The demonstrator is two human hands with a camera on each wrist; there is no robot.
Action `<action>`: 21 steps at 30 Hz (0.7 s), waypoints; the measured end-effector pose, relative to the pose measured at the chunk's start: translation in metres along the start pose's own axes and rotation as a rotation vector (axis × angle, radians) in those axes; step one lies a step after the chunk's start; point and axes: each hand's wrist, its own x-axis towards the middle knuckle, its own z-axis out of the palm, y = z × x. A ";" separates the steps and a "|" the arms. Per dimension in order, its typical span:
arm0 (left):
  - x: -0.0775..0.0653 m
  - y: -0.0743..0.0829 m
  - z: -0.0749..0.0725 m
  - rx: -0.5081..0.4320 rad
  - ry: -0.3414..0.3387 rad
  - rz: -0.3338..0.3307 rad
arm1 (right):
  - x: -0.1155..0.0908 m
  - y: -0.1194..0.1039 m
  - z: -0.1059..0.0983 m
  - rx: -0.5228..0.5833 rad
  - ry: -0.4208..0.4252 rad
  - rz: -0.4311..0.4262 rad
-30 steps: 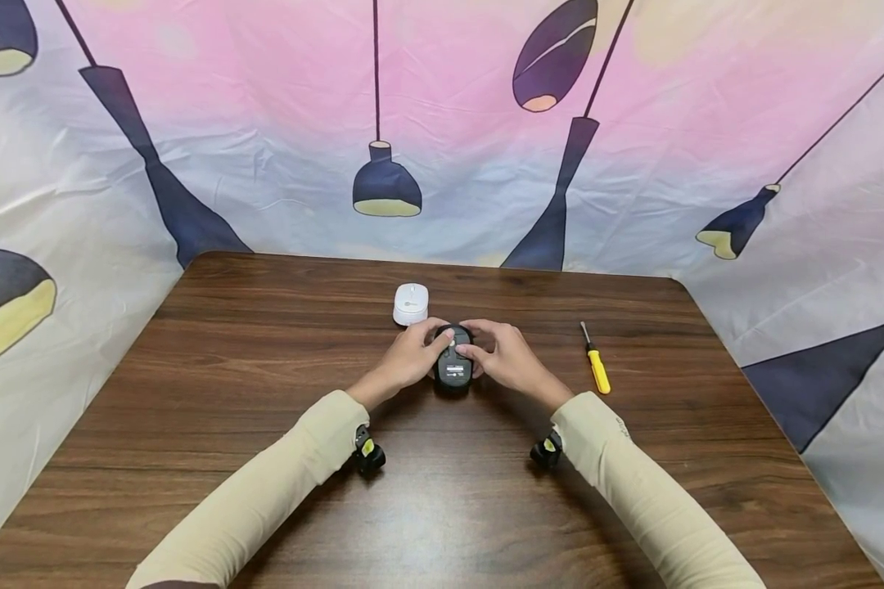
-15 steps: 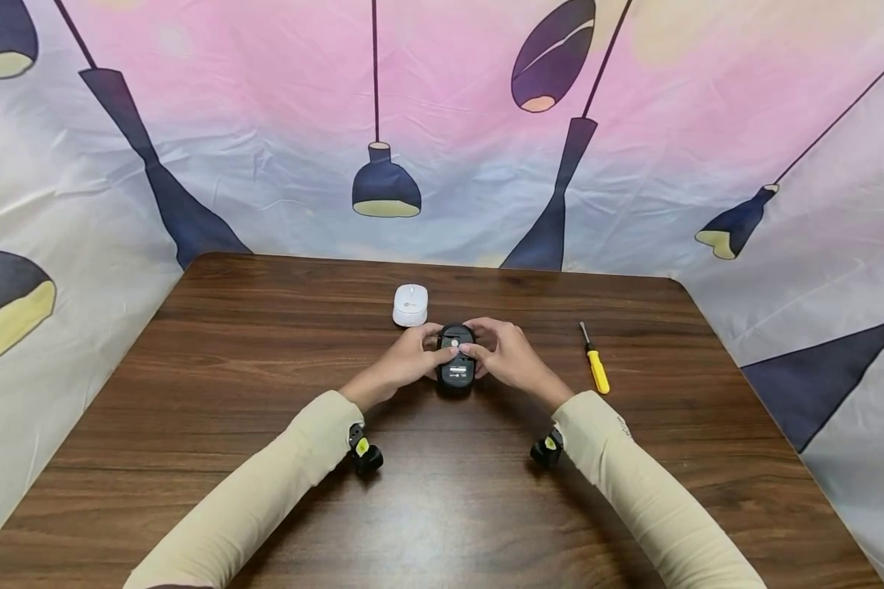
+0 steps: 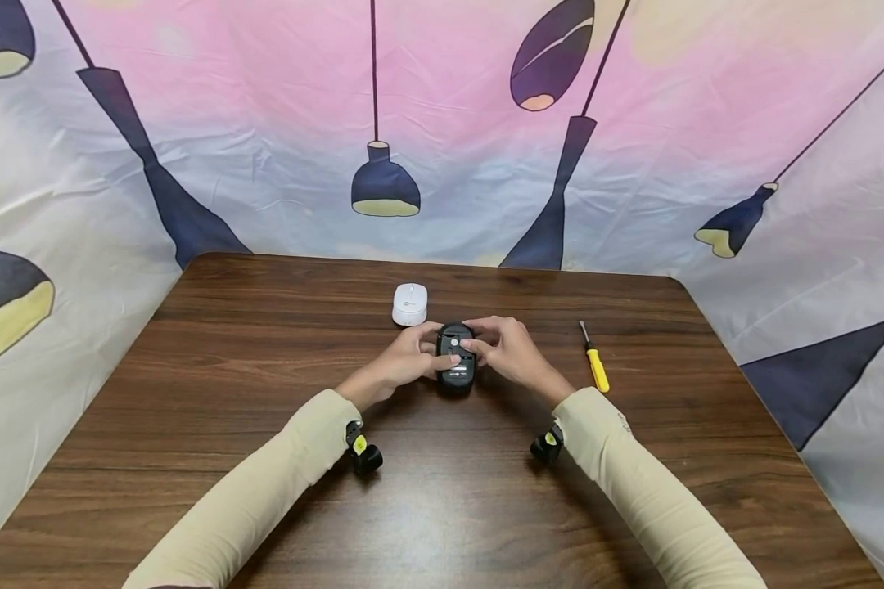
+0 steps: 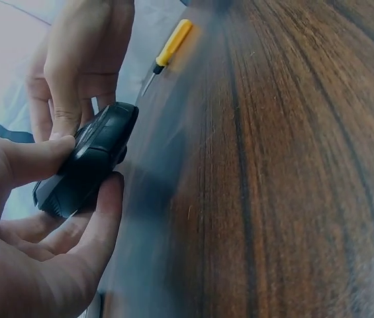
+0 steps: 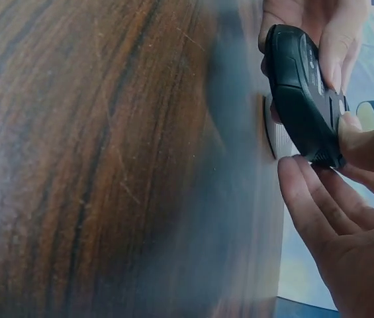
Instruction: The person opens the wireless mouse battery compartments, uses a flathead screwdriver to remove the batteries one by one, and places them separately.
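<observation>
A black computer mouse point(image 3: 457, 378) is held underside up just above the table, between both hands. My left hand point(image 3: 401, 360) grips its left side, thumb across the underside near a pale label. On the other side my right hand point(image 3: 514, 353) holds it with the thumb on the underside, near a small round light spot. Both wrist views show the mouse's side, with the fingers beneath and the thumbs on top. Behind my left hand a white computer mouse point(image 3: 410, 304) sits on the table.
To the right of my right hand lies a screwdriver point(image 3: 595, 360) with a yellow handle, its tip pointing away. The brown wooden table point(image 3: 214, 368) reaches back to a printed cloth point(image 3: 287, 188) with painted lamps.
My left thumb has slid down the underside of the black mouse towards its label, and the round light spot shows more fully. The mouse has shifted slightly right.
</observation>
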 end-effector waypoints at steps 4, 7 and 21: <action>0.000 0.000 0.000 -0.007 -0.001 0.008 | 0.001 -0.002 0.000 -0.017 0.026 -0.002; 0.000 -0.001 0.001 -0.008 -0.003 0.005 | 0.002 -0.002 0.000 -0.022 0.045 0.012; -0.001 -0.004 0.001 0.029 -0.013 -0.029 | 0.012 0.004 -0.003 0.097 0.100 0.072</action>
